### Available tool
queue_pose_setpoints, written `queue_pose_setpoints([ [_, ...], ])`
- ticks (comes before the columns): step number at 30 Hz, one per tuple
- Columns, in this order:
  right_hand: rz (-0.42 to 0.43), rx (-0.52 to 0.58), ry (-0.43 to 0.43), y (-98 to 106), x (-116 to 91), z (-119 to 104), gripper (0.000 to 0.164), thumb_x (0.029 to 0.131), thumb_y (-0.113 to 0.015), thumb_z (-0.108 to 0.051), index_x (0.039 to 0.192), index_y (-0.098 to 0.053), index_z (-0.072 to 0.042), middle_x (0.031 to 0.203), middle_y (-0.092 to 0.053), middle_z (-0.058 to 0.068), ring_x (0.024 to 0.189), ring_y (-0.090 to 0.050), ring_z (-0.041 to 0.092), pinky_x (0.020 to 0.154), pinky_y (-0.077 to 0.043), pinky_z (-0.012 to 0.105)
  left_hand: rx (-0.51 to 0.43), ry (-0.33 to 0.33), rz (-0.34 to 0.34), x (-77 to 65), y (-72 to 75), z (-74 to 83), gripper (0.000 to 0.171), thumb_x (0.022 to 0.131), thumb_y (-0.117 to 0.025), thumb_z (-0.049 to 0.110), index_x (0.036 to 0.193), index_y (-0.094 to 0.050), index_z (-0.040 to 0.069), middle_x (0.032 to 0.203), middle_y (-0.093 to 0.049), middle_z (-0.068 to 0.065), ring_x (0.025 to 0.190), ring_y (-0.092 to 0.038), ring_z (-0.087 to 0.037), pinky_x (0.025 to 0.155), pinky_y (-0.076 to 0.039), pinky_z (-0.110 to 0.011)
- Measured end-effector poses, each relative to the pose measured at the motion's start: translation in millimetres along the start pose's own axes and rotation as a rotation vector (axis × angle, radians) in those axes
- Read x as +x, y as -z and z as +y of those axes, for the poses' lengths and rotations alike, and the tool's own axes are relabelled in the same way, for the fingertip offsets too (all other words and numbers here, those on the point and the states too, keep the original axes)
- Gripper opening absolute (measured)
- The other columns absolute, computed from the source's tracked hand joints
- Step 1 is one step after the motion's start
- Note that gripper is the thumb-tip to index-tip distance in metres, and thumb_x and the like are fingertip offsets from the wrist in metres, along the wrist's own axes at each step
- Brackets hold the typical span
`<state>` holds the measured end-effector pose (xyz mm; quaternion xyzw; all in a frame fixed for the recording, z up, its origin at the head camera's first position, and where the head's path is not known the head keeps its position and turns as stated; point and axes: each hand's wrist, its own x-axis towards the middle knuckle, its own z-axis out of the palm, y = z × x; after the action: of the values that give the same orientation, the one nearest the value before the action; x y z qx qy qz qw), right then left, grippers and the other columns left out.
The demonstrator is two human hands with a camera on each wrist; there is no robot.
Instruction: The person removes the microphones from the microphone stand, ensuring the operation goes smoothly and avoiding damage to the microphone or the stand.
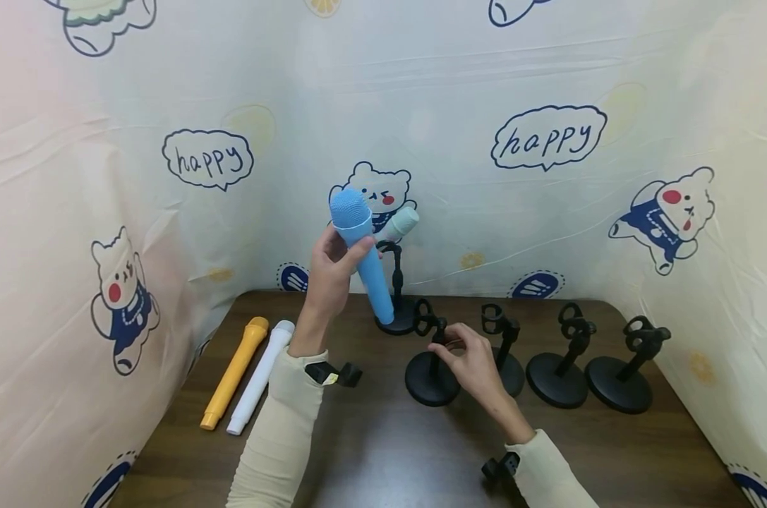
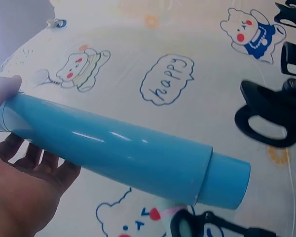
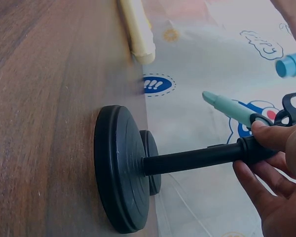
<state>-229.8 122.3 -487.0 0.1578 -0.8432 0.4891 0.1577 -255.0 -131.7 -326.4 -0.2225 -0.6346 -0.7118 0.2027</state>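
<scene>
My left hand [image 1: 328, 276] grips a light blue microphone [image 1: 375, 282] near its head, which points up and away from me; the left wrist view shows its smooth handle [image 2: 113, 140] and narrower end cap. My right hand [image 1: 475, 363] pinches the upper pole of a black microphone stand [image 1: 432, 381]. In the right wrist view, thumb and fingers [image 3: 259, 187] close round the joint above the pole [image 3: 192, 159], with the round base to the left. The blue microphone is above and to the left of this stand's ring clip [image 1: 424, 317].
Behind, a mint green microphone [image 1: 401, 223] sits in another black stand [image 1: 398, 282]. Several more stands [image 1: 557, 381] line up on the right, their ring clips unfilled. A yellow microphone [image 1: 233, 374] and a white one [image 1: 260, 381] lie at left on the brown table [image 1: 364, 451]. A printed cloth encloses the table.
</scene>
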Motion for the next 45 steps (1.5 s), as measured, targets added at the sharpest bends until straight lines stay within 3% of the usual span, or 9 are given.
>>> queue_pose_setpoints([
  [4, 0.0, -0.004, -0.004, -0.1, -0.3, 0.4, 0.022, 0.09, -0.087, -0.018, 0.105, -0.073, -0.01, 0.102, -0.074, 0.006, 0.095, -0.076, 0.025, 0.084, -0.065, 0.041, -0.063, -0.011, -0.024, -4.2, 10.4, -1.8, 0.043, 0.104, -0.063, 0.015, 0.145, -0.052, 0.009, 0.119, -0.072, -0.008, 0.097, -0.074, -0.021, 0.102, -0.06, -0.05],
  [8, 0.0, -0.009, 0.0, 0.1, -0.2, -0.1, 0.023, 0.089, -0.088, -0.018, 0.106, -0.074, -0.009, 0.101, -0.074, 0.006, 0.094, -0.076, 0.024, 0.084, -0.065, 0.041, -0.041, -0.021, -0.018, -9.8, 22.1, -5.7, 0.035, 0.106, -0.06, 0.015, 0.14, -0.054, 0.016, 0.105, -0.076, 0.002, 0.087, -0.075, -0.018, 0.097, -0.063, -0.043],
  [13, -0.002, 0.003, 0.004, 0.6, -0.1, -0.5, 0.023, 0.09, -0.087, -0.018, 0.106, -0.073, -0.008, 0.102, -0.074, 0.008, 0.094, -0.075, 0.027, 0.085, -0.064, 0.047, 0.034, 0.012, 0.025, -17.9, 37.1, -13.1, 0.036, 0.107, -0.061, 0.02, 0.142, -0.051, 0.02, 0.096, -0.074, -0.004, 0.077, -0.075, -0.016, 0.091, -0.064, -0.039],
  [17, 0.001, 0.004, 0.007, 0.8, -1.4, -0.2, 0.025, 0.089, -0.087, -0.017, 0.107, -0.073, -0.007, 0.102, -0.074, 0.008, 0.094, -0.076, 0.027, 0.085, -0.064, 0.051, 0.099, 0.046, 0.037, -22.9, 47.1, -21.4, 0.037, 0.108, -0.061, 0.02, 0.143, -0.046, 0.021, 0.093, -0.068, -0.009, 0.069, -0.068, -0.016, 0.079, -0.063, -0.034],
  [20, -0.001, 0.005, 0.008, 1.4, -1.8, 0.1, 0.025, 0.09, -0.087, -0.017, 0.107, -0.073, -0.007, 0.102, -0.074, 0.009, 0.094, -0.075, 0.027, 0.085, -0.064, 0.05, 0.154, 0.084, 0.046, -26.7, 52.8, -27.7, 0.034, 0.109, -0.061, 0.022, 0.14, -0.046, 0.022, 0.09, -0.065, -0.005, 0.066, -0.063, -0.016, 0.071, -0.059, -0.031],
  [26, 0.001, 0.014, 0.012, 2.4, -1.1, 0.2, 0.023, 0.09, -0.087, -0.017, 0.106, -0.073, -0.007, 0.101, -0.074, 0.008, 0.094, -0.076, 0.027, 0.084, -0.064, 0.049, 0.229, 0.177, 0.039, -33.4, 62.2, -39.4, 0.039, 0.109, -0.062, 0.031, 0.143, -0.045, 0.023, 0.092, -0.064, -0.005, 0.068, -0.062, -0.019, 0.077, -0.059, -0.036],
  [33, 0.0, 0.011, 0.025, 1.1, -0.6, 1.7, 0.024, 0.089, -0.088, -0.017, 0.106, -0.073, -0.007, 0.101, -0.074, 0.008, 0.093, -0.076, 0.027, 0.083, -0.064, 0.048, 0.289, 0.316, 0.018, -45.2, 76.8, -58.9, 0.049, 0.108, -0.063, 0.038, 0.147, -0.041, 0.02, 0.099, -0.064, -0.014, 0.073, -0.064, -0.023, 0.077, -0.059, -0.036],
  [40, 0.005, 0.007, 0.028, 1.1, 0.5, 0.9, 0.024, 0.089, -0.088, -0.017, 0.106, -0.073, -0.007, 0.101, -0.074, 0.008, 0.092, -0.076, 0.026, 0.082, -0.065, 0.044, 0.416, 0.417, -0.031, -54.6, 90.2, -80.2, 0.062, 0.108, -0.063, 0.026, 0.16, -0.033, 0.013, 0.117, -0.063, -0.021, 0.084, -0.068, -0.033, 0.081, -0.056, -0.039],
  [45, 0.003, 0.015, 0.013, 1.6, 0.0, 0.4, 0.025, 0.089, -0.088, -0.017, 0.106, -0.073, -0.006, 0.102, -0.074, 0.008, 0.093, -0.076, 0.027, 0.083, -0.064, 0.049, 0.525, 0.46, -0.061, -65.2, 97.4, -98.3, 0.068, 0.106, -0.062, 0.021, 0.165, -0.029, 0.012, 0.129, -0.061, -0.024, 0.094, -0.07, -0.039, 0.081, -0.059, -0.038],
])
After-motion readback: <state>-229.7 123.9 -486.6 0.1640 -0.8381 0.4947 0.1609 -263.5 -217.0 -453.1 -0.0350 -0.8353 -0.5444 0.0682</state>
